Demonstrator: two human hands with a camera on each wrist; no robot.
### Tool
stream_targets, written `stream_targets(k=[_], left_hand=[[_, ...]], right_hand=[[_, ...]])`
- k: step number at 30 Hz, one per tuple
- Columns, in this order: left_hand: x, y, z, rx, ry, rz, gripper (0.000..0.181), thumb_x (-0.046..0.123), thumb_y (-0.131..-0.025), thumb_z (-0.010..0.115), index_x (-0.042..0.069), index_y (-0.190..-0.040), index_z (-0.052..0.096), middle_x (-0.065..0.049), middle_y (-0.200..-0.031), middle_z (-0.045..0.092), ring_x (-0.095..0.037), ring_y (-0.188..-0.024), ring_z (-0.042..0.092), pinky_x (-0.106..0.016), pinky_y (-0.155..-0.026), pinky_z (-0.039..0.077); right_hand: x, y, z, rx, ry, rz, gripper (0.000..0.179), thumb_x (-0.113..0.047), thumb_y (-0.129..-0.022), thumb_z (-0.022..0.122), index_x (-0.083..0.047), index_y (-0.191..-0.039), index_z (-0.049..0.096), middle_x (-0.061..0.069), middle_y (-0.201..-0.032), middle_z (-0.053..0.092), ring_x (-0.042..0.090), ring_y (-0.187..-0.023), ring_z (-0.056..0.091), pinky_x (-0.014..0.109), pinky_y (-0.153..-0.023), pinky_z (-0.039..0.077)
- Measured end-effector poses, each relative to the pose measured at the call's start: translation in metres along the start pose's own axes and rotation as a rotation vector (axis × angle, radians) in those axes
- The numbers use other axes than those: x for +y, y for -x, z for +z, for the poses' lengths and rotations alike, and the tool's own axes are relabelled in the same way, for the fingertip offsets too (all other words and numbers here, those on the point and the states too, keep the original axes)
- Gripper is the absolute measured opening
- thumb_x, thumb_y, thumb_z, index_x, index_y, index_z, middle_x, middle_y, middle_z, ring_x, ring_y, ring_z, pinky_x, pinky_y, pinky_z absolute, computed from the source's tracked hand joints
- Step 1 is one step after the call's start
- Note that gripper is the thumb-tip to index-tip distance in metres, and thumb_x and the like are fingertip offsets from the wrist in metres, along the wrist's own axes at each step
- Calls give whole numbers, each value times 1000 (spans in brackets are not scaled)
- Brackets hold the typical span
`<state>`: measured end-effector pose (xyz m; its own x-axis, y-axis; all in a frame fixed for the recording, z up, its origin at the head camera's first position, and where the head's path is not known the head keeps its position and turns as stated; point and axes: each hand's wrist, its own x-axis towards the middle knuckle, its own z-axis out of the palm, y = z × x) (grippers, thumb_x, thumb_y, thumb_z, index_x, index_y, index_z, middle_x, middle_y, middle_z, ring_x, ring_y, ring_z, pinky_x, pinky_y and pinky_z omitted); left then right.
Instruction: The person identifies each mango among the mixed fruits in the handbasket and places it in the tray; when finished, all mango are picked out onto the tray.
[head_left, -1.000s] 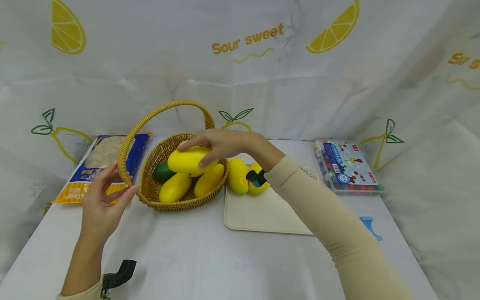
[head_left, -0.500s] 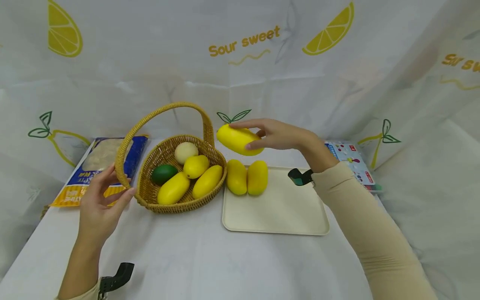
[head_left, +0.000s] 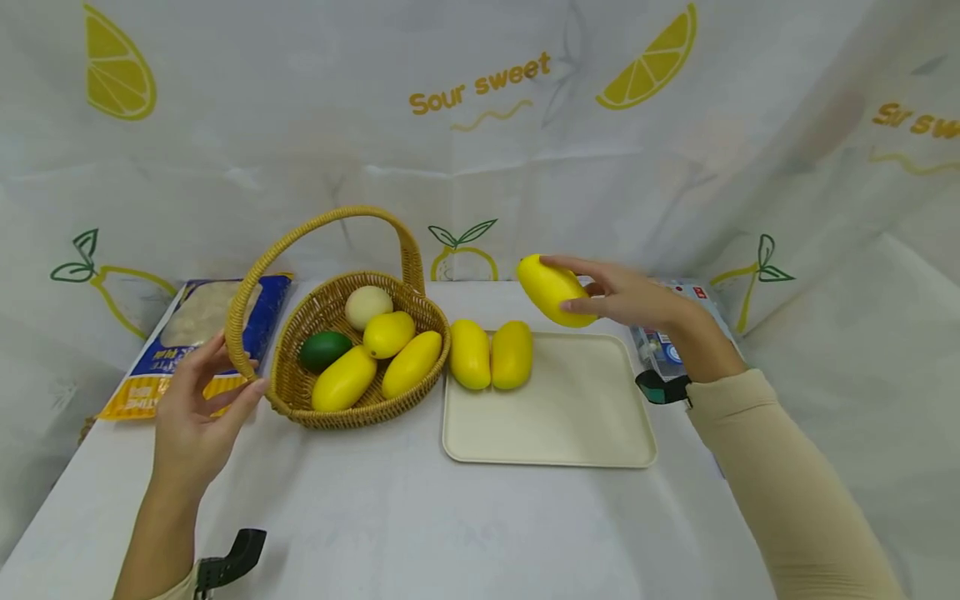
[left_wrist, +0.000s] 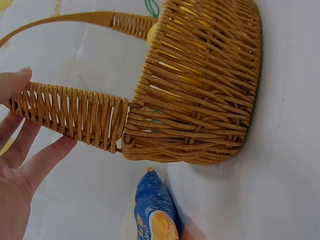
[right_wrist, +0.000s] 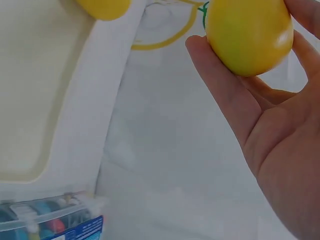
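Observation:
My right hand (head_left: 630, 293) holds a yellow mango (head_left: 553, 290) in the air over the back of the beige tray (head_left: 577, 408), thumb on one side and fingers on the other. Two more mangoes (head_left: 512, 355) lie side by side at the tray's left end. With thumb and fingers, my left hand (head_left: 197, 412) grips the handle (left_wrist: 75, 112) of a wicker basket (head_left: 337, 421), low on its left side. Inside the basket are two long mangoes (head_left: 345, 379), a shorter yellow fruit (head_left: 389, 334), a dark green fruit (head_left: 325, 351) and a pale round one (head_left: 368, 307).
A blue and orange food bag (head_left: 161, 375) lies left of the basket, behind my left hand. Behind my right forearm stands a clear plastic box (head_left: 660, 354) with a printed label, partly hidden. A white cloth with lemon prints (head_left: 300, 100) hangs along the table's back edge.
My right hand has lifted the mango out of the basket and carried it right, over the tray. The fruit beneath it now shows. My left hand stays on the handle.

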<state>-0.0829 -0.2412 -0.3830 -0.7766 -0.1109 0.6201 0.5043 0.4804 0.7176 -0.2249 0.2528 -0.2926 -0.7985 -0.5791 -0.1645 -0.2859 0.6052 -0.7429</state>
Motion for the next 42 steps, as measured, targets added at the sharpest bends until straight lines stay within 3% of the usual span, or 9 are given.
stream_targets(k=[6,11,19,26,33,42], left_hand=[[0,1,0,-4,-3,-5,74,-24,-78,71,-3,-146,48,18,-133,58,1,-117,61,-4,-85,53],[0,1,0,-2,0,-4,75,-24,-78,71,-3,-146,48,18,-133,59,2,-117,61,-4,-85,53],[2,2,0,7,2,-8,75,-26,-76,71,-5,-144,49,17,-131,59,1,-117,61,-5,-85,53],[5,1,1,9,11,-16,75,-27,-76,70,-5,-144,49,17,-130,59,0,-117,61,-4,-85,53],[5,2,0,31,15,-23,76,-30,-74,69,-6,-144,49,17,-128,60,1,-115,61,-4,-84,53],[4,0,0,10,6,8,73,-26,-76,71,-6,-144,49,19,-131,59,1,-117,61,-5,-85,53]], right_hand=[[29,17,12,15,-52,31,71,-19,-101,59,-25,-163,26,14,-166,29,31,-114,63,34,-93,57],[46,26,27,47,-71,83,77,-16,-98,61,-23,-164,23,20,-162,29,35,-113,63,39,-94,59],[69,27,49,64,-106,185,81,-29,-95,71,-28,-163,26,20,-160,32,40,-122,61,45,-96,61],[79,25,63,61,-84,237,82,-35,-93,74,-30,-161,28,20,-158,34,36,-117,60,39,-90,61],[83,20,71,69,-68,268,82,-38,-92,74,-33,-161,29,18,-160,34,42,-130,54,49,-99,59],[85,19,74,59,-52,264,85,-34,-92,75,-29,-162,27,18,-161,35,45,-134,51,57,-106,54]])
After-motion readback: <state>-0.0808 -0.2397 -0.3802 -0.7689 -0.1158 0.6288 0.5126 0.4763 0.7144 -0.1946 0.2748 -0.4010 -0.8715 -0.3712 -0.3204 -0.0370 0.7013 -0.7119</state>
